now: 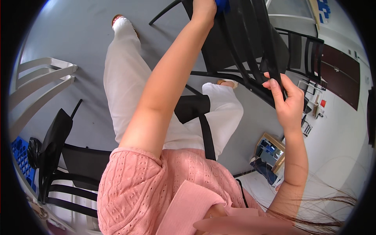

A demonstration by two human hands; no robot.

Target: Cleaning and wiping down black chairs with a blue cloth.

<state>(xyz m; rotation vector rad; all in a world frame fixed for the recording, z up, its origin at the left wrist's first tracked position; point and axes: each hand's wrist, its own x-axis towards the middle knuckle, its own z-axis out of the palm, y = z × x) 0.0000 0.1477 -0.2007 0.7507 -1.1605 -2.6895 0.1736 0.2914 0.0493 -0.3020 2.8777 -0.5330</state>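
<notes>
The black chair (234, 51) is tipped in front of me in the upper middle of my view, its slatted back slanting down to the right, between my two hands. My right hand (289, 97) is curled round the outer bar of that back, thumb on the near side and fingertips coming round the edge, so it has firm hold of the frame. My left hand (204, 8) reaches up to the top edge of the view, beside the chair's far part and right against a bit of blue material (222, 4); its fingers are cut off, so I cannot tell how far they are spread or whether they grip anything. The chair's slats and lower rail pass close above my right shoe (228, 83), and my left forearm crosses in front of my white trousers (127, 74). Another black chair (301, 55) stands just beyond the one I have hold of, with a dark brown door (341, 74) farther right. Down by my left side are more black chair parts (84, 166) and a blue plastic crate (22, 158), with white curved slats (43, 78) above them; a wood-framed mirror (267, 138) stands low on the right, past my forearm.
</notes>
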